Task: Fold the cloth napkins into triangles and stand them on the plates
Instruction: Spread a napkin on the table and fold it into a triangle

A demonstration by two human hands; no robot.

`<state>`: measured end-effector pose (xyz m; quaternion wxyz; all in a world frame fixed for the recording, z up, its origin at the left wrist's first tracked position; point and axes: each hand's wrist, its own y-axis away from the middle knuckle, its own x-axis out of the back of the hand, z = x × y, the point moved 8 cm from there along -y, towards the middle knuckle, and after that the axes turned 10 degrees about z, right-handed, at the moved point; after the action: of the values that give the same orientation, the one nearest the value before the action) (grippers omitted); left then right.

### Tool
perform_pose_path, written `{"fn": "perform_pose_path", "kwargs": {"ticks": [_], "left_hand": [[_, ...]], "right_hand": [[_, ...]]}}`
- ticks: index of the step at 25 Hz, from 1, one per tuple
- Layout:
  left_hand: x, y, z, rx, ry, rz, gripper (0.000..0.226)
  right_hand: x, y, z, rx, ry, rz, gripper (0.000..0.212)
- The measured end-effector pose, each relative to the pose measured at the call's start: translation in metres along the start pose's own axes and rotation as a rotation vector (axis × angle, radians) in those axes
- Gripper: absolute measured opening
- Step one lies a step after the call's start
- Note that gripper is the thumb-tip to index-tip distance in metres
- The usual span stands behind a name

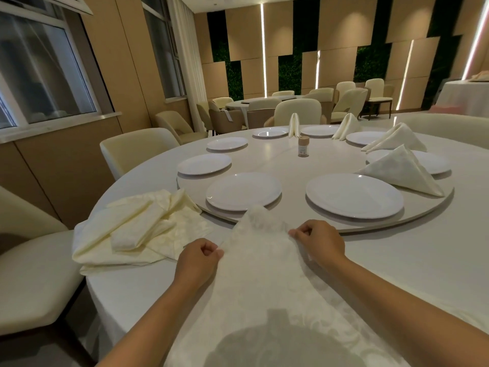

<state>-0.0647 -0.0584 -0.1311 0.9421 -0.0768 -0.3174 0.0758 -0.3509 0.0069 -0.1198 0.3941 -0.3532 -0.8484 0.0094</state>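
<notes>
While I've got the napkin (264,250) pinched on both edges, left hand (199,256) and right hand (321,241) each curled tight on the cloth, it lies spread on the table (423,255) in front of me, its far point just reaching the turntable's (370,225) rim. Trouble I see: pull unevenly and the fold goes crooked, so the triangle won't stand on the near plate (243,191). That tip could drag against the plate too. The loose napkin pile (132,229) sits close at my left, easy to snag.
</notes>
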Motion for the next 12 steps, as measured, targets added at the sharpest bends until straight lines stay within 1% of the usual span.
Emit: {"fn": "perform_pose_path", "kwargs": {"ticks": [3,5,8,12], "left_hand": [[-0.004,-0.003,0.026,0.02,0.18,0.023,0.005],[-0.016,-0.008,0.047,0.011,0.255,0.0,0.004],[-0.038,-0.023,0.073,-0.041,0.272,-0.02,0.007],[-0.067,-0.041,0.085,-0.036,0.226,-0.016,0.011]], "right_hand": [[0.03,-0.012,0.004,-0.026,-0.018,0.054,0.029],[0.051,-0.023,0.011,-0.043,-0.005,0.117,0.031],[0.072,-0.04,0.022,-0.044,0.034,0.176,0.033],[0.072,-0.056,0.037,-0.055,0.093,0.19,0.034]]}}
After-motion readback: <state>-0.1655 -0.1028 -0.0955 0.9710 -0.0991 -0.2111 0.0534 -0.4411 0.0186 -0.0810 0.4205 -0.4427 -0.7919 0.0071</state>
